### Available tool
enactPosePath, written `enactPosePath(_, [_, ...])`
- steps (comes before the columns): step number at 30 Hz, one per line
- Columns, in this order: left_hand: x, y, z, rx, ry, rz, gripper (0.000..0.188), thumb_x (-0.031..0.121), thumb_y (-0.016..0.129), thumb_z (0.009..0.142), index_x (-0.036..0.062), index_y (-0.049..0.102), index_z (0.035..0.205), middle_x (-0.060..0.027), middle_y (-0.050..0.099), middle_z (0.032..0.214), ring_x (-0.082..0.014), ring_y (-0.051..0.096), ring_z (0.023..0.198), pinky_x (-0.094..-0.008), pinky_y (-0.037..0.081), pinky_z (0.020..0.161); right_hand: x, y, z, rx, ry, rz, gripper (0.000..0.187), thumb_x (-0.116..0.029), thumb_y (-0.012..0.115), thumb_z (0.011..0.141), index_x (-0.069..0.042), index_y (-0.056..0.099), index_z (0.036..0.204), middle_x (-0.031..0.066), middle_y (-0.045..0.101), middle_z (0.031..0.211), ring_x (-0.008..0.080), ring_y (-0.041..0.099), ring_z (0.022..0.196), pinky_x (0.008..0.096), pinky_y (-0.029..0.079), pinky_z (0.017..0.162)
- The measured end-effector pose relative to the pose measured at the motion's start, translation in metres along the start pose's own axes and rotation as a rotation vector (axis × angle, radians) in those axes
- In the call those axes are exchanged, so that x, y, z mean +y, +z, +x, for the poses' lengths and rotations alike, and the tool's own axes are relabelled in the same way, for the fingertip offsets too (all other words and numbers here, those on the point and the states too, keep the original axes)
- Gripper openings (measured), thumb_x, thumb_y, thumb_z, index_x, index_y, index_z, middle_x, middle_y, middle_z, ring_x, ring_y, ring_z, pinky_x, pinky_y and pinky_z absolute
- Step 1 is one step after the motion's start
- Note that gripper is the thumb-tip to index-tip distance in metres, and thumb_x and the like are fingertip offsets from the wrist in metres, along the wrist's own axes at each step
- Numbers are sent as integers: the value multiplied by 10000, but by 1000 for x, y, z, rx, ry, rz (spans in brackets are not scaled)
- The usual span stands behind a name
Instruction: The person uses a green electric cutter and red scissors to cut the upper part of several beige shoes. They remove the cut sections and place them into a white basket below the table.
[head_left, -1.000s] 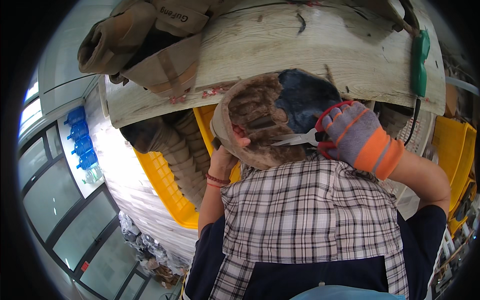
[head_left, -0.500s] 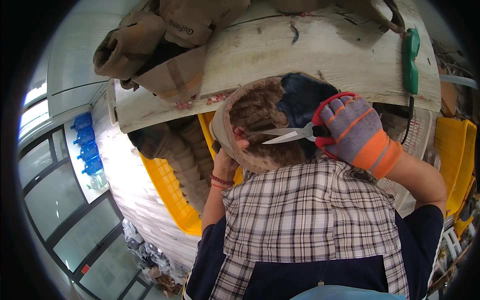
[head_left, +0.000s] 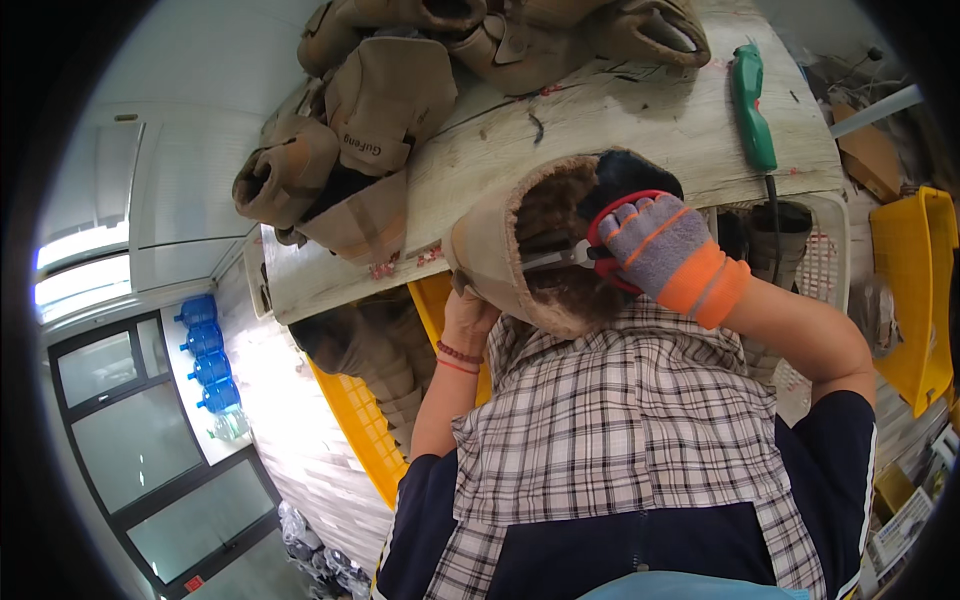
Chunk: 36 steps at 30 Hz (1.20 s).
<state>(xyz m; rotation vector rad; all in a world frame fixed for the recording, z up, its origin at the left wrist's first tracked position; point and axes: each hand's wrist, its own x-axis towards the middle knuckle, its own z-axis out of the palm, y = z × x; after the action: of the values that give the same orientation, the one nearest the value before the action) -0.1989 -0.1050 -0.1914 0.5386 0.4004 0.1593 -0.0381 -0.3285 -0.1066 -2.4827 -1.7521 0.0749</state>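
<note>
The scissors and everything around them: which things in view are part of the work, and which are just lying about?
In use:
scissors, in the gloved right hand
fuzzy-lined tan piece, held by the bare left hand

Seemingly just lying about:
corded green tool
blue bottles
yellow crate, far right

Blue bottles (head_left: 206, 341) sit near a glazed door (head_left: 140, 440).

You've 2 hands in view: 1 bare L hand (head_left: 470, 318), 1 gloved R hand (head_left: 662, 245). Also 1 pr scissors (head_left: 556, 260), 1 fur-lined boot (head_left: 490, 245), 2 bracelets (head_left: 460, 354), 1 green tool (head_left: 753, 112) upper rt, 4 blue jugs (head_left: 205, 341) + 1 clear jug (head_left: 229, 424) at left. Piled boots (head_left: 392, 95) up top: several, overlapping, no exact ct.
</note>
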Motion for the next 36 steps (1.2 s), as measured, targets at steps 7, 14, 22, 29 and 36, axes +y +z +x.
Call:
enactPosePath(7, [-3,2,50,-37,66,226,391,250,560,913,52,485,1243,-111,559,1200,-211,552,1065,-382,429,974,44,14,-37,387,289,130,419,-321,748,664,-84,567,958,116,605,946,302,588,903,395,468,785])
enactPosePath(14, [47,-40,15,533,745,41,230,102,609,879,6,498,1056,-92,538,988,-207,555,868,-379,512,786,60,47,-82,488,606,168,384,-191,730,702,-34,558,1007,129,599,909,311,583,819,383,472,728])
enactPosePath(22, [102,-46,8,673,522,-220,359,258,679,847,47,496,1072,-104,478,1117,-269,413,1124,-479,334,1007,30,26,-49,589,423,375,331,-106,694,726,-39,559,1021,96,531,751,267,521,669,365,441,619])
enactPosePath(29, [90,-39,-8,495,559,-81,349,236,590,885,85,482,1181,-102,468,1219,-300,371,1219,-579,284,1014,13,15,-27,467,334,447,401,-176,767,662,-54,565,986,118,578,825,317,557,752,388,453,663])
enactPosePath(36, [90,-51,-89,418,691,-161,418,184,454,837,1,518,1208,-141,543,1259,-304,488,1181,-456,336,1046,5,14,-10,404,259,399,334,-175,713,694,-74,572,980,137,609,901,333,580,836,404,471,731])
